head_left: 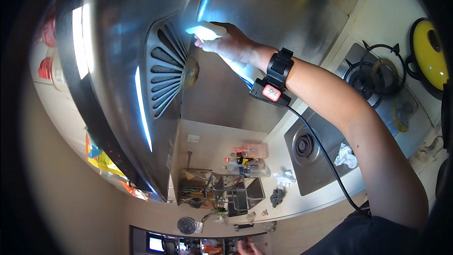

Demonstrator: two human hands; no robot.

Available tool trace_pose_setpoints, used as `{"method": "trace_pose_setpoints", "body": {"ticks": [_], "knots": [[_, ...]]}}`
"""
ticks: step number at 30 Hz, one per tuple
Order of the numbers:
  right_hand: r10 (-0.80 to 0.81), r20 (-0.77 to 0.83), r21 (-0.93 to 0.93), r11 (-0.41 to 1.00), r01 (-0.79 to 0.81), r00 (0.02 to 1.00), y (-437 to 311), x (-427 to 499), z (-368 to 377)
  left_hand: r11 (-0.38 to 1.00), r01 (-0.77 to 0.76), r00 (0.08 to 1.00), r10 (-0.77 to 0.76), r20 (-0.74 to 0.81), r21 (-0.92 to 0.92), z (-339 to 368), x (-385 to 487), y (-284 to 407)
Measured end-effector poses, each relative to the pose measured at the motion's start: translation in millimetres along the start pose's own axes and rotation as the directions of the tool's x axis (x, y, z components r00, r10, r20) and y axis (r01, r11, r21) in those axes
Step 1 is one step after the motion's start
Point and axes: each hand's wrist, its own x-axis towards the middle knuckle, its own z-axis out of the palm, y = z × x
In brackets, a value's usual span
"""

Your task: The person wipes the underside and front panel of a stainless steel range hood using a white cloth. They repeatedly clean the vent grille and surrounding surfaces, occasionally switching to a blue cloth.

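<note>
My right hand (230,42), with a black strap and small box on its wrist, grips a white spray bottle (240,69) by its neck. The bottle's bright white head (205,31) points towards the slotted grille (166,71) of a stainless steel range hood (124,42). A yellowish round cup (191,72) sits at the grille's edge. Behind the hand is a steel wall panel (226,99). At the lower picture edge, fingers of my left hand (249,248) show spread, with nothing seen in them; the rest is cut off.
A gas burner (364,74) and a yellow-lidded pot (430,53) are at right. Crumpled tissue (346,156) lies on the steel hob (318,180). Bottles (254,150), a metal rack (254,193) and a dark scouring pad (277,197) stand along the counter. A black cable (329,156) hangs from the wrist box.
</note>
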Motion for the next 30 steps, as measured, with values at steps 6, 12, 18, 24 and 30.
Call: {"method": "trace_pose_setpoints", "body": {"ticks": [6, 12, 18, 24, 30], "knots": [[0.216, -0.063, -0.15, 0.963, -0.224, 0.974, -7, 30, -12, 0.887, -0.325, 0.936, 0.352, -0.023, 0.329, -70, 162, 156], [0.236, -0.036, -0.046, 0.97, -0.237, 0.971, 5, 36, -7, 0.575, -0.734, 0.561, 0.813, -0.154, 0.361, -54, 250, 285], [0.369, -0.088, 0.05, 0.929, -0.366, 0.925, 21, 61, -25, 0.678, -0.707, 0.675, 0.732, -0.093, 0.202, -10, 280, 285], [0.398, -0.065, 0.291, 0.885, -0.363, 0.915, 44, 83, -27, 0.718, -0.67, 0.698, 0.696, -0.167, 0.191, 5, 284, 281], [0.412, 0.014, 0.385, 0.839, -0.385, 0.911, 65, 101, -26, 0.706, -0.664, 0.66, 0.708, -0.252, 0.246, 20, 277, 292]]}}
